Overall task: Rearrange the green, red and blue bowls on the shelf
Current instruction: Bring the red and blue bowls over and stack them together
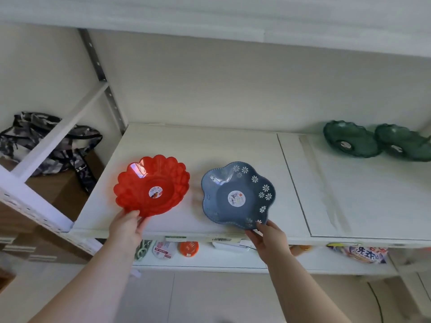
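A red scalloped bowl (151, 186) with a round sticker sits on the white shelf (186, 145), left of centre. My left hand (127, 226) grips its near rim. To its right lies a blue flower-shaped bowl (238, 195) with white daisy cut-outs, and my right hand (268, 236) pinches its near right rim. Two dark green bowls (349, 138) (402, 142) stand side by side at the back right of the shelf, touching each other, away from both hands.
A camouflage bag (46, 143) lies on cardboard boxes in the bay to the left, behind a white metal upright. A lower shelf (210, 257) holds small packaged goods and an orange item. Another shelf board runs overhead.
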